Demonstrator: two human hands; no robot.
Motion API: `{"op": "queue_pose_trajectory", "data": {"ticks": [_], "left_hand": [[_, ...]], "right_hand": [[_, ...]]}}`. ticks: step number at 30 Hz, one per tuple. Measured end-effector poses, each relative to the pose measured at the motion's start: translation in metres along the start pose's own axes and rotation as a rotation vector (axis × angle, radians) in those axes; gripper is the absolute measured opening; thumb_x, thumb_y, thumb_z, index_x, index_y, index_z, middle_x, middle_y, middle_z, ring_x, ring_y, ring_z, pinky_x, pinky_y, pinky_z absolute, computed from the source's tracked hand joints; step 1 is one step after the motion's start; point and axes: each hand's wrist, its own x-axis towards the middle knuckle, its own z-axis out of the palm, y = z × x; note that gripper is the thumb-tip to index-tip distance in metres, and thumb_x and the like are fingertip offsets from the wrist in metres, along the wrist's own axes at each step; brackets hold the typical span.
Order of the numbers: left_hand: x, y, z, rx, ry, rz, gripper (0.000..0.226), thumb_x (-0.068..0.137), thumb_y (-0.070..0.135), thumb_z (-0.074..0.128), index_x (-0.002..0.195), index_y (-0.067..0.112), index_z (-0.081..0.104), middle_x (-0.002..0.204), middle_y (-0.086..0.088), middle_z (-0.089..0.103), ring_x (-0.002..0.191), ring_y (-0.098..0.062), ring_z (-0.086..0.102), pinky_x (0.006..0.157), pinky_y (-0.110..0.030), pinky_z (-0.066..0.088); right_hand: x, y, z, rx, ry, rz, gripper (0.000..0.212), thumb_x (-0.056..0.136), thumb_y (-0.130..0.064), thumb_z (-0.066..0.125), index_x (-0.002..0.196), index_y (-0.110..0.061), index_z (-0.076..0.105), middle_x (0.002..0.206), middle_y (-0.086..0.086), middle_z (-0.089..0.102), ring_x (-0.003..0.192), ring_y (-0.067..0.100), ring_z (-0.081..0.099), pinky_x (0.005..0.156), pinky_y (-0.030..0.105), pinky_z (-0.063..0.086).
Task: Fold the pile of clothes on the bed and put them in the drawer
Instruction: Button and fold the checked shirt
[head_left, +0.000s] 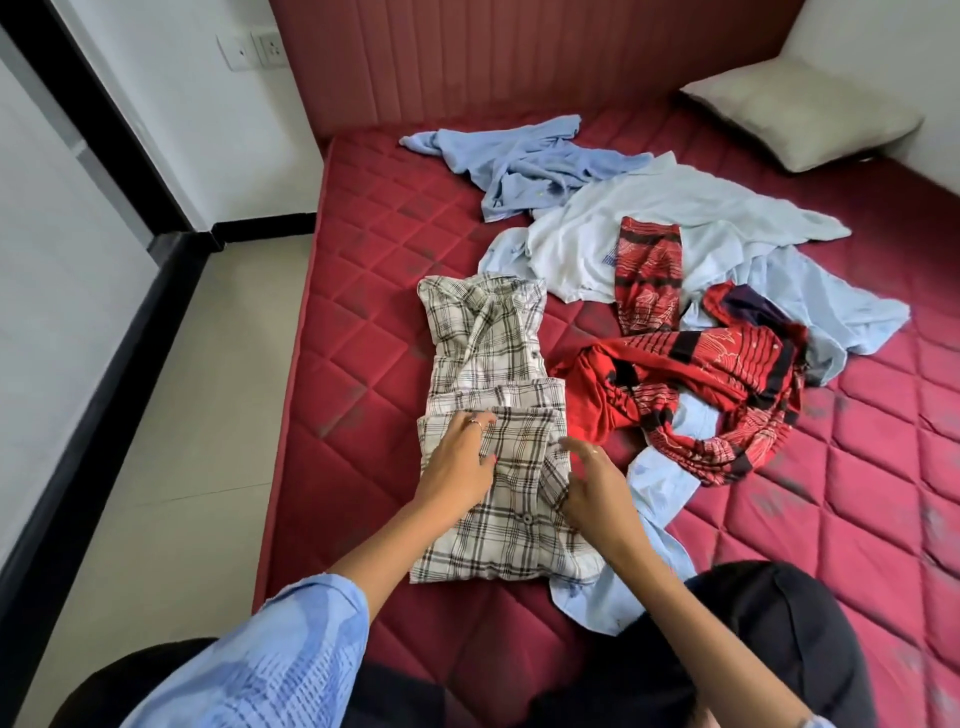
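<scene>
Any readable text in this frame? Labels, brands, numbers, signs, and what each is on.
None can be read.
Small blue print on the pale blue crumpled garment, beside the red patterned cloth: too blurred to read.
White wall sockets: no marking visible.
Black-and-white checked shirt under both hands: no label visible.

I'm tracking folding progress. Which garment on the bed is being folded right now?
The plaid shirt: both hands rest on it, left hand and right hand. The red, blue and pale garments lie crumpled and untouched.
</scene>
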Motion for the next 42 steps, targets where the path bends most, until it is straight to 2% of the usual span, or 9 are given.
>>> {"op": "queue_pose_trajectory", "data": {"ticks": [4, 10, 13, 17, 23, 30, 35, 38, 42], "left_hand": [[0.027, 0.002, -0.005, 0.036, -0.142, 0.041, 0.065, 0.094, 0.010, 0.055, 0.150, 0.026, 0.026, 0.155, 0.008, 0.020, 0.137, -0.016, 0.034, 0.111, -0.033, 0.033], [0.048, -0.009, -0.013, 0.039, -0.220, 0.052, 0.053, 0.091, 0.025, 0.063, 0.139, 0.017, 0.044, 0.136, -0.002, 0.048, 0.127, -0.020, 0.046, 0.104, -0.029, 0.038], [0.047, -0.017, -0.024, 0.019, -0.071, 0.141, 0.030, 0.094, 0.024, 0.059, 0.119, 0.008, 0.061, 0.107, -0.004, 0.059, 0.106, -0.022, 0.057, 0.084, -0.026, 0.042], [0.040, -0.025, -0.049, -0.063, 0.068, 0.220, 0.030, 0.095, 0.023, 0.057, 0.117, 0.003, 0.063, 0.098, 0.004, 0.056, 0.095, -0.013, 0.055, 0.090, -0.029, 0.046], [0.047, -0.020, -0.048, 0.111, -0.097, 0.172, 0.032, 0.095, 0.036, 0.053, 0.111, 0.012, 0.067, 0.102, 0.003, 0.057, 0.098, -0.016, 0.058, 0.088, -0.040, 0.049], [0.043, -0.003, -0.019, 0.362, 0.138, 0.263, 0.021, 0.092, 0.010, 0.055, 0.112, 0.016, 0.051, 0.117, 0.003, 0.046, 0.093, -0.015, 0.057, 0.075, -0.036, 0.055], [0.041, -0.020, 0.006, 0.620, 0.000, 0.621, 0.039, 0.086, -0.001, 0.052, 0.123, 0.010, 0.056, 0.130, -0.004, 0.051, 0.121, -0.022, 0.048, 0.101, -0.038, 0.040], [0.050, -0.038, 0.008, 0.565, -0.253, 0.507, 0.043, 0.100, 0.024, 0.037, 0.143, 0.021, 0.040, 0.152, 0.007, 0.033, 0.140, -0.012, 0.028, 0.114, -0.035, 0.024], [0.058, -0.046, 0.007, 0.474, -0.377, 0.399, 0.048, 0.104, 0.032, 0.031, 0.151, 0.029, 0.022, 0.160, 0.011, 0.009, 0.146, -0.010, 0.015, 0.118, -0.035, 0.018]], "right_hand": [[0.039, -0.014, -0.006, -0.227, -0.297, -0.121, 0.024, 0.085, -0.003, 0.055, 0.108, -0.007, 0.059, 0.140, 0.012, 0.045, 0.122, 0.030, 0.051, 0.095, 0.030, 0.038], [0.071, -0.025, -0.006, -0.404, -0.468, -0.151, 0.020, 0.084, -0.011, 0.055, 0.098, 0.002, 0.059, 0.105, 0.020, 0.064, 0.097, 0.036, 0.061, 0.076, 0.035, 0.046], [0.080, -0.031, -0.011, -0.187, -0.304, -0.205, 0.014, 0.087, -0.003, 0.051, 0.097, 0.002, 0.060, 0.096, 0.017, 0.066, 0.088, 0.029, 0.063, 0.071, 0.032, 0.045], [0.095, -0.036, -0.021, 0.179, 0.045, -0.098, 0.006, 0.094, -0.009, 0.055, 0.096, -0.005, 0.059, 0.087, 0.000, 0.061, 0.069, 0.003, 0.052, 0.060, 0.015, 0.042], [0.108, -0.015, 0.003, 0.075, -0.072, 0.090, 0.024, 0.088, 0.007, 0.044, 0.105, -0.002, 0.058, 0.104, 0.009, 0.061, 0.092, 0.017, 0.054, 0.079, 0.025, 0.042], [0.039, -0.016, -0.006, 0.094, 0.355, -0.195, 0.021, 0.097, -0.021, 0.044, 0.107, -0.007, 0.054, 0.101, 0.004, 0.053, 0.093, 0.016, 0.048, 0.083, 0.030, 0.040], [-0.042, 0.017, 0.016, -0.444, -0.085, -0.850, 0.042, 0.092, -0.044, 0.054, 0.120, -0.014, 0.059, 0.127, 0.004, 0.059, 0.121, 0.018, 0.051, 0.102, 0.032, 0.039], [-0.044, 0.038, 0.030, -0.649, -0.381, -0.709, 0.075, 0.077, -0.059, 0.056, 0.139, -0.017, 0.048, 0.146, 0.002, 0.046, 0.136, 0.015, 0.039, 0.111, 0.033, 0.023], [-0.026, 0.031, 0.038, -0.609, -0.428, -0.591, 0.069, 0.069, -0.020, 0.044, 0.137, -0.016, 0.052, 0.143, 0.001, 0.049, 0.131, 0.014, 0.048, 0.105, 0.033, 0.030]]}}
